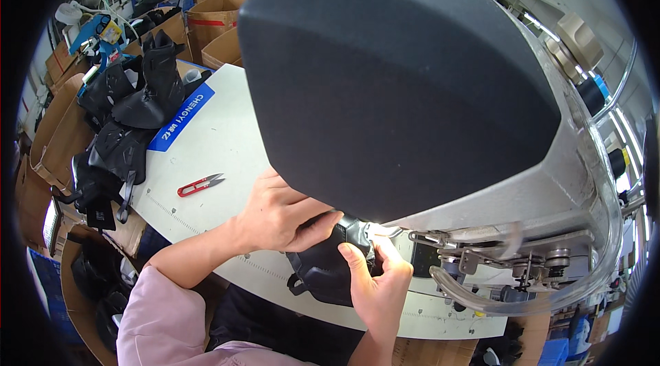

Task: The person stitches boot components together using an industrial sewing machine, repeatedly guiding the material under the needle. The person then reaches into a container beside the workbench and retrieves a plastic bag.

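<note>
White worktop (227,139) beneath a sewing machine (412,91): our left hand (278,215) and right hand (375,283), fingers closed, grip a black shoe upper (323,270) at its near edge; red snips (199,185) lie left.

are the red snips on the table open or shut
Open, slightly: the red thread snips lie flat on the white table, their metal blade tips parted in a narrow V, apart from both hands.

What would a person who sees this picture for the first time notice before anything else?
The large dark grey head of the sewing machine fills the upper middle and right. Just below it, the left hand and the right hand hold a black shoe upper at the needle area. To the left, red thread snips lie on the white table, beside a pile of black shoe uppers.
</note>
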### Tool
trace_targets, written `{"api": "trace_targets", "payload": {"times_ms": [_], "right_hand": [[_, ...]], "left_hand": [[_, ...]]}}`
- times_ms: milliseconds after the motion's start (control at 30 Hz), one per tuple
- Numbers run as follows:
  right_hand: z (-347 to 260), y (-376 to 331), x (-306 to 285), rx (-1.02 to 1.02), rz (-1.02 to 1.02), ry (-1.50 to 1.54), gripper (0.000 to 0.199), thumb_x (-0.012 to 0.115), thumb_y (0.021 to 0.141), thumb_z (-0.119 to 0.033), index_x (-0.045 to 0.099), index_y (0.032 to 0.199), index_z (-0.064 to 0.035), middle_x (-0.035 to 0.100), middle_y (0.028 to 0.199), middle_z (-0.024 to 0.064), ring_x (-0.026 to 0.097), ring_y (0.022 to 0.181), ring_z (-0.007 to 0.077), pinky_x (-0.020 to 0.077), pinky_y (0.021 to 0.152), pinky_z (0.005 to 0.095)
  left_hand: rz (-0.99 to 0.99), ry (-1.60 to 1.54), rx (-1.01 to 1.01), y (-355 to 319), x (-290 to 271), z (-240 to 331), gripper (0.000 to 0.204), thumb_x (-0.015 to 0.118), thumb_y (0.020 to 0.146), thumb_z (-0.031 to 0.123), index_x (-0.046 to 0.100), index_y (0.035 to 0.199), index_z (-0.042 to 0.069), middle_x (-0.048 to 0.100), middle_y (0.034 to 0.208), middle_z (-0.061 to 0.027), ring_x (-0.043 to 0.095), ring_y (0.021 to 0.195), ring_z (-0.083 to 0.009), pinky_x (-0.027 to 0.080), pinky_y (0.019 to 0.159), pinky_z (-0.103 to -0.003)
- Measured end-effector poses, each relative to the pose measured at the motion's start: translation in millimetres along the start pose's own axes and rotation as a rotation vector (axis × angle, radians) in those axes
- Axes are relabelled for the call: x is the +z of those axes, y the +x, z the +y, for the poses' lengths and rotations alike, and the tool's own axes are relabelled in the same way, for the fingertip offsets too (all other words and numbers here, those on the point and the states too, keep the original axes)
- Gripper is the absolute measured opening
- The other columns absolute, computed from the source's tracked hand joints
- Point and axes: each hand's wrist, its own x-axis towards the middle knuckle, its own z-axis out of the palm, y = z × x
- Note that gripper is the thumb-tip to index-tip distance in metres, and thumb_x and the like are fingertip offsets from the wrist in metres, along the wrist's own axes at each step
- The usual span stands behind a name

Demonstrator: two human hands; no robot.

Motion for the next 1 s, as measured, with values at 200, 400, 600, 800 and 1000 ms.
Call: {"api": "trace_targets", "payload": {"times_ms": [200, 400, 600, 800, 1000], "right_hand": [[2.5, 2.3, 3.6, -0.038, 0.001, 0.036, 0.023, 0.071, 0.085, -0.012, 0.065, 0.096, 0.0068, 0.066, 0.076, 0.0064, 0.053, 0.069, 0.0082, 0.0445, 0.064, 0.0248], [1.9, 4.7, 3.8, 0.003, -0.003, 0.055, 0.022, 0.072, 0.084, -0.009, 0.066, 0.099, 0.0063, 0.065, 0.076, 0.0035, 0.052, 0.07, 0.0066, 0.0443, 0.064, 0.0237], [-5.1, 4.7, -8.4, 0.139, 0.013, 0.166, 0.02, 0.075, 0.079, -0.006, 0.069, 0.094, 0.0058, 0.064, 0.073, 0.0, 0.05, 0.068, 0.0049, 0.043, 0.062, 0.0226], [-1.3, 11.2, -22.4, 0.111, -0.045, 0.109, 0.021, 0.076, 0.077, -0.006, 0.071, 0.094, 0.0038, 0.064, 0.073, -0.0025, 0.048, 0.068, 0.0039, 0.0412, 0.061, 0.0213], [8.6, 14.3, -16.0, 0.009, -0.079, 0.077, 0.021, 0.076, 0.077, -0.006, 0.07, 0.094, 0.0048, 0.064, 0.074, -0.0023, 0.049, 0.069, 0.0036, 0.0424, 0.063, 0.0213]], "left_hand": [[0.024, -0.044, 0.018, 4.4, 1.6, -6.1, 0.017, 0.07, 0.069, 0.007, 0.072, 0.086, 0.004, 0.07, 0.077, -0.0063, 0.064, 0.067, -0.0212, 0.047, 0.065, -0.034], [0.042, -0.042, 0.013, 4.5, 2.2, -6.6, 0.017, 0.071, 0.07, 0.008, 0.072, 0.086, 0.005, 0.07, 0.079, -0.0064, 0.064, 0.071, -0.0219, 0.047, 0.065, -0.034], [-0.011, 0.125, -0.048, 0.9, -0.6, 16.8, 0.016, 0.071, 0.072, 0.012, 0.069, 0.086, 0.006, 0.068, 0.081, -0.0053, 0.063, 0.077, -0.0228, 0.046, 0.078, -0.036], [0.031, 0.278, -0.105, -6.4, 7.1, 39.5, 0.018, 0.071, 0.073, 0.015, 0.067, 0.089, 0.006, 0.068, 0.094, -0.0061, 0.061, 0.098, -0.0225, 0.041, 0.095, -0.038], [0.023, 0.281, -0.113, -6.0, 2.9, 35.2, 0.017, 0.071, 0.073, 0.014, 0.067, 0.087, 0.007, 0.067, 0.092, -0.0052, 0.061, 0.096, -0.0219, 0.042, 0.092, -0.037]]}}
